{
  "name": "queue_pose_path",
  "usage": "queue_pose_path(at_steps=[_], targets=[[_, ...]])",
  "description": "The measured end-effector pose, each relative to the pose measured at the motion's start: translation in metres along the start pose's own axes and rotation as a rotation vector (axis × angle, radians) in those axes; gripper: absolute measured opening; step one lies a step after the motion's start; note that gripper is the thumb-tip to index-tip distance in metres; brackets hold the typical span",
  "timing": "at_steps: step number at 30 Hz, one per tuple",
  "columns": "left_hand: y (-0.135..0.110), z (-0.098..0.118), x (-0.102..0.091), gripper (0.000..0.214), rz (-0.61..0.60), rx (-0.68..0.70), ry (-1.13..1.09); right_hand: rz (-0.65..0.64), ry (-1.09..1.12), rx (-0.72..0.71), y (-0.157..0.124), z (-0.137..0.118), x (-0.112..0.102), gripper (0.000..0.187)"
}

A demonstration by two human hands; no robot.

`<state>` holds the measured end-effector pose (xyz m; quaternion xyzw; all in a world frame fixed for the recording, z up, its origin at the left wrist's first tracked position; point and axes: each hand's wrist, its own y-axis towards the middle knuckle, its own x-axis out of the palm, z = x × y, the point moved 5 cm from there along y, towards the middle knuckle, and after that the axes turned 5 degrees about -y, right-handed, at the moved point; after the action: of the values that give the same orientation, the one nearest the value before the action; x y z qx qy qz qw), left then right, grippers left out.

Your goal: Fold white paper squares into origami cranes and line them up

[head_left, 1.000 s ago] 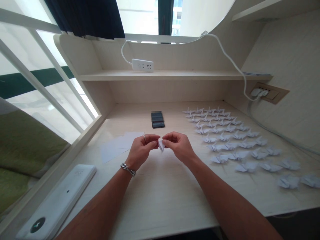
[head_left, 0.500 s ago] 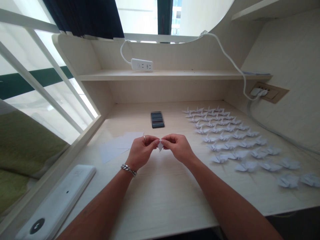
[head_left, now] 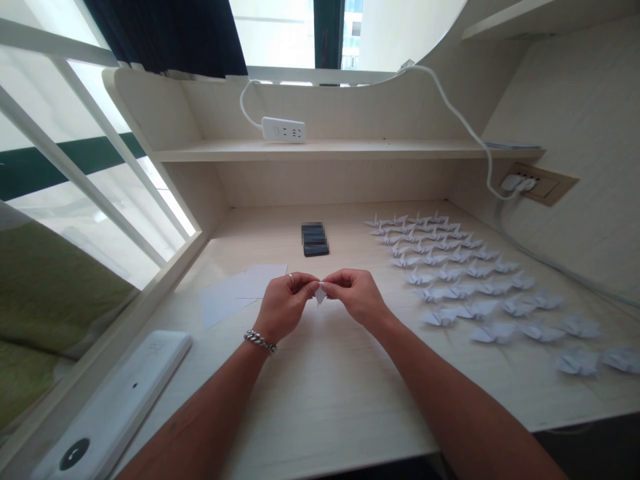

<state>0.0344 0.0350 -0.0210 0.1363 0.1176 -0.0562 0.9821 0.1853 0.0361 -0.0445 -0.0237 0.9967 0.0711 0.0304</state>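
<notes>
Between my fingertips, above the desk, is a small piece of folded white paper (head_left: 321, 294) with a point hanging downward. My left hand (head_left: 286, 300) pinches its left side between thumb and fingers; a ring and a chain bracelet are on this hand and wrist. The paper's right side is pinched by my right hand (head_left: 359, 293). My fingers cover the paper's upper part and edges. Sheets of white paper (head_left: 227, 297) lie flat beside my left hand. To the right, folded paper cranes (head_left: 457, 290) stand in several rows.
A dark phone-like object (head_left: 315, 250), partly blurred, lies beyond my hands. A long white device (head_left: 120, 400) rests at the left edge. On the back shelf (head_left: 350, 154) sits a white power strip (head_left: 283, 130). A cable (head_left: 457, 110) runs to the wall socket (head_left: 543, 185).
The folded paper has tilted slightly, and my fingers have shifted a little around it. My left wrist has moved slightly to the right. Everything else stays in place.
</notes>
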Motion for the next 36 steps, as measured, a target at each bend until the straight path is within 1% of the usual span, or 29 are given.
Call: queue_pose_path(at_steps=[5, 12, 14, 16, 18, 21, 23, 25, 27, 33, 36], targets=[[-0.001, 0.0, 0.001, 0.013, 0.004, 0.005, 0.079, 0.011, -0.003, 0.001, 0.0, -0.001, 0.0, 0.024], [-0.003, 0.005, -0.002, 0.011, 0.091, 0.031, 0.293, 0.101, -0.034, -0.039, -0.006, -0.004, 0.008, 0.016], [-0.002, 0.006, -0.004, 0.01, 0.107, 0.034, 0.316, 0.079, -0.014, -0.048, -0.005, -0.003, 0.01, 0.016], [-0.001, 0.006, -0.005, 0.01, 0.115, 0.028, 0.297, -0.001, 0.018, -0.028, -0.004, -0.002, 0.013, 0.018], [-0.001, 0.003, -0.004, 0.012, 0.103, 0.02, 0.197, -0.021, 0.024, -0.016, -0.002, -0.001, 0.011, 0.019], [0.0, -0.002, 0.001, 0.018, 0.037, -0.009, -0.036, 0.066, 0.019, -0.041, -0.001, -0.002, 0.005, 0.02], [0.0, -0.006, 0.006, 0.024, -0.019, -0.032, -0.127, 0.114, 0.03, -0.061, 0.0, -0.003, 0.002, 0.021], [0.0, -0.009, 0.007, 0.026, -0.043, -0.038, -0.14, 0.125, 0.042, -0.067, 0.0, -0.002, 0.002, 0.022], [0.0, -0.01, 0.007, 0.025, -0.031, -0.022, -0.126, 0.103, 0.04, -0.069, 0.0, -0.001, 0.003, 0.021], [0.003, -0.009, 0.001, 0.018, 0.037, 0.047, -0.068, 0.015, -0.161, -0.144, -0.001, -0.004, 0.006, 0.012], [0.002, -0.005, 0.0, 0.014, 0.03, 0.058, 0.007, 0.005, -0.16, -0.148, -0.003, -0.007, 0.007, 0.014]])
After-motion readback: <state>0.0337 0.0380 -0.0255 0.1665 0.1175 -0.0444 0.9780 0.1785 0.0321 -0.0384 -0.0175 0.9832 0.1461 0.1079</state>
